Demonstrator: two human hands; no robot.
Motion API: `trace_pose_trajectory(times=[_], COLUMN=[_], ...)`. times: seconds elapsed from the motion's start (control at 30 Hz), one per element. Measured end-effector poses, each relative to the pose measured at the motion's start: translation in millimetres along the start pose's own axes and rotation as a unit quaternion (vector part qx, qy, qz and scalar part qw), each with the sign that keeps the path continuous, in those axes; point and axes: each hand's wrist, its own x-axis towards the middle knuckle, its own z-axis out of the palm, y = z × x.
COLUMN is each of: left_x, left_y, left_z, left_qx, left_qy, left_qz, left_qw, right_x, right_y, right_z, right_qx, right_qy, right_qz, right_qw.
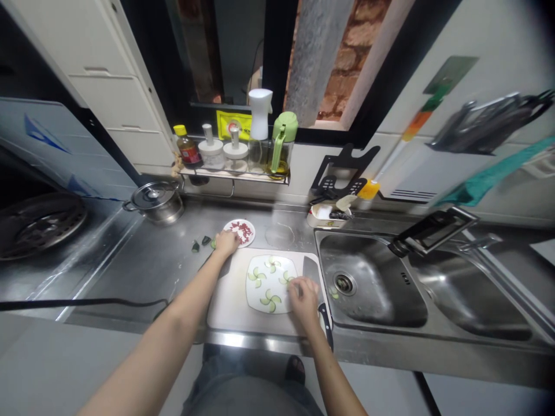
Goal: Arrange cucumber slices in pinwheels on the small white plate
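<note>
My left hand (226, 242) reaches to the near left edge of a small white plate (252, 237) that holds chopped red bits (243, 229). Its fingers are bent together over the bits, and what they pinch is hidden. Above the right edge of a larger white plate (251, 299), my right hand (304, 293) has its fingers curled together, their tips beside a flower of thin green slices (285, 278). Several such pinwheel flowers lie on this plate. It rests on a pale cutting board (229, 312). Along the board's right side lies a knife (324, 323) with a black handle.
Dark green vegetable ends (196, 247) lie left of the small plate. A lidded steel pot (158, 202) stands at the back left. A double sink (373, 289) with a tap is on the right. Bottles and jars line a wall rack (236, 174) behind the board.
</note>
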Motion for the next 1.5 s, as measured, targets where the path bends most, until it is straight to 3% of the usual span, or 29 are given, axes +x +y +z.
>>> trace_pose_trajectory(times=[0.17, 0.3, 0.63, 0.9, 1.0, 1.17, 1.23, 1.3, 1.43, 1.5], left_x=[2.5, 5.1, 11.8, 6.0, -2.2, -18.9, -23.0, -24.1, -19.9, -17.6], left_y=[6.6, 7.2, -4.4, -5.2, -1.0, 9.0, 14.1, 18.5, 19.0, 14.3], left_z=[3.0, 7.2, 14.6, 17.9, 19.0, 19.5, 20.1, 20.5, 19.0, 17.4], left_qx=[-0.006, -0.083, -0.345, -0.598, -0.685, -0.809, -0.831, -0.828, -0.751, -0.722], left_qy=[-0.010, -0.001, 0.033, 0.030, 0.004, -0.055, -0.062, -0.041, 0.080, 0.118], left_qz=[-0.002, -0.020, -0.086, -0.073, -0.060, -0.046, -0.036, -0.037, -0.103, -0.127], left_qw=[1.000, 0.996, 0.934, 0.798, 0.726, 0.584, 0.552, 0.559, 0.647, 0.670], right_x=[-1.6, -1.8, 0.0, -0.6, 0.5, 7.9, 13.1, 18.7, 26.2, 26.2], right_y=[2.5, 3.3, 2.7, 1.1, -0.7, -6.1, -11.2, -18.1, -31.7, -35.4], right_z=[-1.2, -3.0, -0.7, 3.4, 6.8, 9.5, 10.5, 11.9, 14.8, 15.7], right_qx=[-0.005, -0.008, 0.000, 0.014, 0.022, 0.032, 0.038, 0.044, 0.051, 0.053], right_qy=[0.001, -0.005, 0.005, 0.015, 0.014, -0.001, -0.009, -0.014, -0.018, -0.020], right_qz=[-0.011, -0.007, 0.001, -0.005, -0.009, -0.019, -0.024, -0.028, -0.037, -0.040], right_qw=[1.000, 1.000, 1.000, 1.000, 1.000, 0.999, 0.999, 0.999, 0.998, 0.998])
